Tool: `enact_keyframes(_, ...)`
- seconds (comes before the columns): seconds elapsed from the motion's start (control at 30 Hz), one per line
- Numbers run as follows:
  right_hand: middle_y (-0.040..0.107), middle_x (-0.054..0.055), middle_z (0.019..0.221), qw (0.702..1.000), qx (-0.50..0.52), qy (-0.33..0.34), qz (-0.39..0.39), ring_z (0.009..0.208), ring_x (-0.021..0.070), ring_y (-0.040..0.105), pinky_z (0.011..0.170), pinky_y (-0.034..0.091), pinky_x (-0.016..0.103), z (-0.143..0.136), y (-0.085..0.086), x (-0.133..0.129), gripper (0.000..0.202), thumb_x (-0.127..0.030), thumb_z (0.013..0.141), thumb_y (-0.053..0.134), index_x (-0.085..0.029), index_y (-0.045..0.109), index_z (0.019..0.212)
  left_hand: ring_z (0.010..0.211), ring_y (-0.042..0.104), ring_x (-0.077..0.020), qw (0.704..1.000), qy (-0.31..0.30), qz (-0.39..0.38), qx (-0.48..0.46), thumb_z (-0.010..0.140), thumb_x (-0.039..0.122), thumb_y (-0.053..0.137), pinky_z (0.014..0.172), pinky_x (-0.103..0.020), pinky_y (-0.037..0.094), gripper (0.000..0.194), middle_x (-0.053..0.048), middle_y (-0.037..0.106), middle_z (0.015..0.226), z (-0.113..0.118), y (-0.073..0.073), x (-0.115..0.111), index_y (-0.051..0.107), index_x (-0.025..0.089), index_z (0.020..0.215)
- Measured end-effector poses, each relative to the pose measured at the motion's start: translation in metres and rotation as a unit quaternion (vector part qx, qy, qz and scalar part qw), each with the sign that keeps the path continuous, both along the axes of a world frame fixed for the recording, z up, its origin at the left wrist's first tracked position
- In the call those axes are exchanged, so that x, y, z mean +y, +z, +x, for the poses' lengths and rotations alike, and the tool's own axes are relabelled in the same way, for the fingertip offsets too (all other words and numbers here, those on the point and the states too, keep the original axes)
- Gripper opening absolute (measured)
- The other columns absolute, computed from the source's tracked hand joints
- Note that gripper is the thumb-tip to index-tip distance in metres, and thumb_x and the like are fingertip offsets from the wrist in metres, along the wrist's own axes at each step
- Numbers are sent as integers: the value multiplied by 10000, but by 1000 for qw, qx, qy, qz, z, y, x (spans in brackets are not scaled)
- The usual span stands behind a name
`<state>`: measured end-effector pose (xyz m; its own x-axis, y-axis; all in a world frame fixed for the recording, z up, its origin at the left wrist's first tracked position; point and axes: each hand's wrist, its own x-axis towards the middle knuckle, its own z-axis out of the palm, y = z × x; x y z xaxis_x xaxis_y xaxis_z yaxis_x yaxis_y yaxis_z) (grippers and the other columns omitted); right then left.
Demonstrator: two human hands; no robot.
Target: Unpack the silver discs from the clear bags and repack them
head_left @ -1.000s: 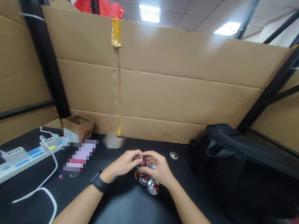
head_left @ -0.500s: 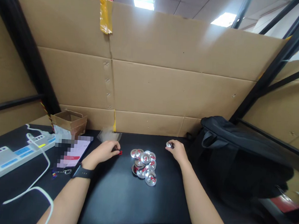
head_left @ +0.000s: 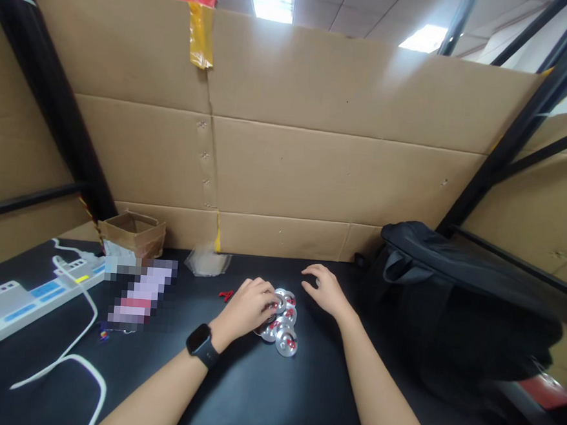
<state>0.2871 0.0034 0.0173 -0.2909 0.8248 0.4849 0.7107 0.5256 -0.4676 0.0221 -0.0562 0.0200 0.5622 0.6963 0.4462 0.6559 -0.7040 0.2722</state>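
Note:
Several round silver discs with red marks (head_left: 287, 340) lie overlapping in a pile in the middle of the black table. My left hand (head_left: 252, 305), a black watch on its wrist, has come down over the left side of the pile. Its fingers curl round the edge of a silver disc (head_left: 281, 303) and hide part of the heap. To the right of the pile, my right hand (head_left: 327, 292) has thumb and fingers apart, and a small shiny bit shows behind them. Left of my left hand lies a small red piece (head_left: 226, 295).
At the left are a white power strip (head_left: 39, 296) with cables, a blurred phone (head_left: 144, 293) and a small cardboard box (head_left: 134, 231). A clear plastic bag (head_left: 207, 262) lies at the back. A large black bag (head_left: 451, 308) fills the right side, before cardboard walls (head_left: 291, 174).
My left hand has let go of the red piece and moved right onto the pile. My right hand has spread its fingers from the silver disc it pinched, moving slightly left.

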Motion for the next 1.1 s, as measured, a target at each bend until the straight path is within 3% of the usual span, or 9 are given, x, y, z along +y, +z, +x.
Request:
enact_keyframes(0.1, 664, 68, 1141, 999, 30, 26, 4, 1088, 215, 618, 987, 467, 376, -20, 12, -15, 213, -203, 829, 661, -243, 722, 1029, 986, 547, -206, 999, 18, 31, 1, 952, 266, 592, 847, -373, 355, 133, -17, 684, 963, 4, -1, 1, 725, 270, 944)
enact_keyframes(0.2, 692, 61, 1134, 994, 46, 93, -35, 1069, 212, 638, 952, 485, 347, -36, 19, -30, 243, -239, 828, 695, -249, 724, 1070, 1001, 535, -206, 997, 46, 55, -28, 970, 270, 562, 845, -378, 349, 151, -23, 677, 989, 3, 5, 0, 701, 241, 920)
enact_keyframes(0.33, 749, 46, 1040, 986, 54, 119, -102, 949, 231, 684, 877, 504, 332, -58, 24, -44, 505, -352, 683, 852, -241, 709, 1154, 1058, 508, -216, 994, 49, 73, -62, 971, 249, 550, 881, -384, 359, 137, -43, 644, 1058, -1, 12, -2, 684, 234, 943)
enact_keyframes(0.47, 754, -1, 989, 986, 50, 131, -95, 900, 221, 682, 843, 491, 318, -73, 25, -52, 445, -248, 659, 852, -279, 730, 1085, 1115, 471, -242, 992, 59, 89, -70, 972, 208, 522, 905, -410, 360, 155, -66, 613, 1114, -2, 14, -5, 674, 232, 953)
enact_keyframes(0.7, 733, 36, 1054, 987, 75, 133, -51, 964, 240, 674, 895, 495, 342, -74, 23, -54, 484, -132, 640, 755, -244, 700, 1107, 1114, 483, -247, 991, 52, 86, -84, 971, 216, 517, 916, -416, 373, 159, -74, 614, 1118, 1, 17, -9, 674, 235, 956)
enact_keyframes(0.8, 738, 38, 1071, 989, 83, 122, -29, 969, 241, 679, 894, 500, 352, -74, 23, -54, 474, -138, 657, 716, -254, 696, 1116, 1107, 512, -241, 988, 60, 71, -127, 980, 243, 499, 917, -403, 380, 176, -71, 633, 1101, 1, 20, -9, 673, 235, 951)
enact_keyframes(0.97, 728, 61, 1108, 984, 167, 62, -26, 960, 244, 682, 847, 528, 367, -69, 28, -51, 450, -192, 698, 709, -250, 672, 1143, 937, 619, -219, 952, 143, -22, -270, 1006, 318, 418, 884, -381, 414, 267, -47, 700, 933, -5, 23, -5, 665, 227, 961)
enact_keyframes(1.1, 727, 115, 1105, 953, 273, 100, -86, 936, 249, 701, 765, 567, 353, -68, 29, -51, 433, -277, 744, 736, -206, 639, 1159, 935, 655, -225, 953, 110, -84, -269, 907, 331, 597, 907, -372, 423, 189, -27, 740, 981, -4, 20, -3, 704, 256, 1044)
